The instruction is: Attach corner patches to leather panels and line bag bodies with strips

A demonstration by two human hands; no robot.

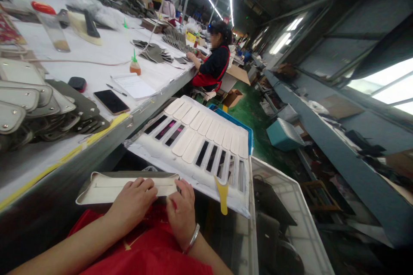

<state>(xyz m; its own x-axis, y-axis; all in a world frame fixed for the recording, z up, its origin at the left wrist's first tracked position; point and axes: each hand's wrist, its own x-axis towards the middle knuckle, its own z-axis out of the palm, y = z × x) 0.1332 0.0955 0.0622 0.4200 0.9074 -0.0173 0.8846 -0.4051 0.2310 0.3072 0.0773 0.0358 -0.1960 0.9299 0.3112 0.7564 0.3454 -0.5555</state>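
Observation:
A long cream panel with a dark grey edge (pixel 105 189) lies crosswise in front of my body, a thin line running along its middle. My left hand (pixel 137 200) rests over its middle, fingers bent together against the upper edge. At the panel's right end, my right hand (pixel 182 210) pinches the corner between thumb and fingers. Just beyond is a white slotted board (pixel 155 148) carrying rows of cream oblong strips (pixel 204 125); some slots show dark gaps. A yellow flat spatula-like tool (pixel 222 195) sticks out over the board's near edge.
On the white-covered table (pixel 97 68) at left are a phone (pixel 111 102), a notepad (pixel 134 85), a small glue bottle (pixel 134 66) and stacked riveted pieces (pixel 22 94). A white crate (pixel 290 206) stands at right. A co-worker (pixel 214 60) sits farther along the table.

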